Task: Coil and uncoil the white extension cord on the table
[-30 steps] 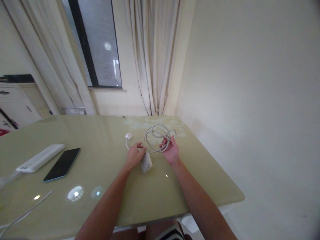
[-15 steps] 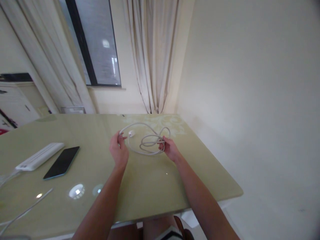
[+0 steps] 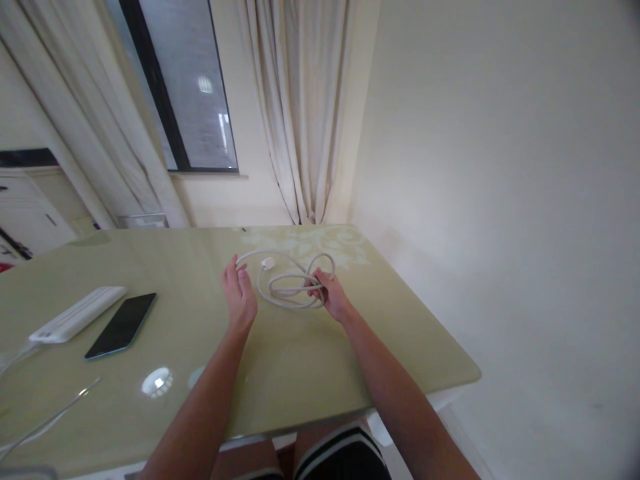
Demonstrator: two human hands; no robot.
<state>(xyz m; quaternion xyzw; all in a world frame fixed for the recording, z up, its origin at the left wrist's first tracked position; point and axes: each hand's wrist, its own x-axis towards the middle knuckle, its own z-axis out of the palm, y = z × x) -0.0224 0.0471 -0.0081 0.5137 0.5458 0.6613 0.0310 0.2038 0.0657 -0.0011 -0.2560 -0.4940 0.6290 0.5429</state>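
Note:
A pale grey-white cable (image 3: 290, 275) is partly gathered in loose loops over the table. My right hand (image 3: 327, 291) pinches the overlapping loops at their right side. At the left of the loops, my left hand (image 3: 240, 291) has one stretch of the same cable running into its fingertips; the fingers partly hide that stretch. Between the hands, a small white plug (image 3: 268, 263) at one cable end sits behind the loops.
A long white power strip (image 3: 79, 313) lies on the pale green glossy table (image 3: 300, 360) at the left, beside a black phone-like slab (image 3: 123, 325). Another thin white cable (image 3: 55, 419) lies nearer the front left. A bare wall (image 3: 500, 233) borders the table's right side.
My right hand has moved slightly left with the loops, closer to my left hand. The fingers of my left hand are a little straighter. The view has shifted slightly.

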